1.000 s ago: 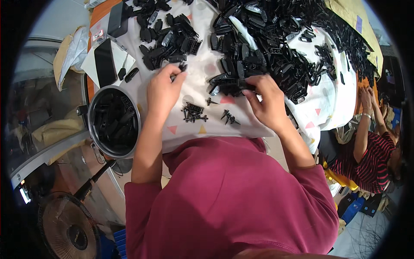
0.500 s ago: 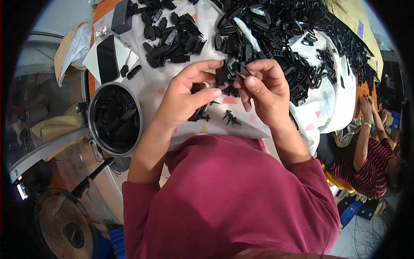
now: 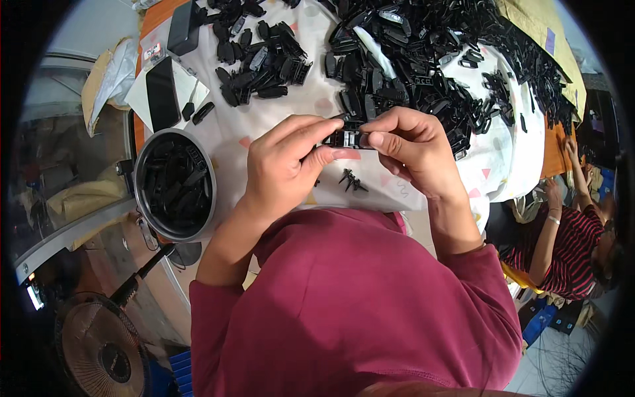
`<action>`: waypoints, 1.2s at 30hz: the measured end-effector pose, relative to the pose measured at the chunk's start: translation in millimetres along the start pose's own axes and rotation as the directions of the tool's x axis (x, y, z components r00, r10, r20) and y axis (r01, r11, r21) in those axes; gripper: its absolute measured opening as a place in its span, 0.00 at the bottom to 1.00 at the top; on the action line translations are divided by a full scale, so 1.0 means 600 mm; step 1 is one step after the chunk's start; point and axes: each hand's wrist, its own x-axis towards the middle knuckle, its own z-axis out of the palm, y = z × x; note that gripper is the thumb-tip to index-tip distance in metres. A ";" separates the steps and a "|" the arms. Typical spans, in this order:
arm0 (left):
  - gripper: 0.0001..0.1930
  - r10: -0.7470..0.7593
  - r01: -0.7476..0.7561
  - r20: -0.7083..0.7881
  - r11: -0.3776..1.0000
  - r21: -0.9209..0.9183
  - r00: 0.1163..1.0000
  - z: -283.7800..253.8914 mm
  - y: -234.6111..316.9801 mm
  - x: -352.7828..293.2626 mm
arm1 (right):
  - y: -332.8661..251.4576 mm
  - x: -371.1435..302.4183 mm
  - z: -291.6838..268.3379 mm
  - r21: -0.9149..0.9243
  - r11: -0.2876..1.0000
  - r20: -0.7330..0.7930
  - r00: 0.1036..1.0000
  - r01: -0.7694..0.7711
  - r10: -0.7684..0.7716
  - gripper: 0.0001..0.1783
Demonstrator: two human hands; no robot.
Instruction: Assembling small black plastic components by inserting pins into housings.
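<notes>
Between my two hands, above the near part of the table, is a small black plastic part [image 3: 346,139] with a pale, shiny patch in its middle. My left hand [image 3: 281,162] pinches its left end between thumb and fingers. The thumb and forefinger of my right hand [image 3: 420,152] close on its right end. Just below, on the patterned white cloth [image 3: 397,192], lie a few small spiky black pieces [image 3: 352,180]. Beyond my hands spreads a large heap of black plastic parts [image 3: 423,73], with a smaller cluster of black parts [image 3: 254,69] to its left.
A round metal bowl [image 3: 213,188] holding black parts stands at the left edge. Behind it lie a phone [image 3: 163,96] and a dark box [image 3: 183,28]. A fan [image 3: 106,351] is at lower left. At right, a co-worker in a striped top [image 3: 565,251] has hands near the table.
My hands have come closer together and turned the black part level, so its pale patch shows. The co-worker's nearer arm has lowered.
</notes>
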 end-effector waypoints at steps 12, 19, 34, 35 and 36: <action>0.14 -0.244 0.218 -0.044 0.921 -0.323 0.969 0.041 -0.022 -0.021 | 0.036 0.009 0.030 -0.155 0.981 -0.142 0.981 0.112 -0.135 0.03; 0.15 -0.446 0.360 -0.004 0.728 -0.584 0.895 0.036 0.003 -0.028 | 0.045 0.001 0.040 -0.121 0.988 -0.140 0.984 0.092 -0.109 0.14; 0.16 -0.270 0.453 -0.373 0.365 0.813 0.888 -0.222 -0.072 -0.134 | 0.095 -0.001 0.000 -0.393 0.915 -0.014 0.994 0.092 -0.106 0.20; 0.18 -0.125 0.352 -0.330 0.274 0.895 0.936 -0.207 -0.069 -0.117 | 0.095 -0.004 0.000 -0.430 0.895 -0.024 0.990 0.117 -0.140 0.18; 0.19 0.016 0.256 -0.262 0.166 0.953 0.965 -0.189 -0.069 -0.100 | 0.095 -0.006 -0.001 -0.468 0.873 -0.035 0.984 0.139 -0.175 0.17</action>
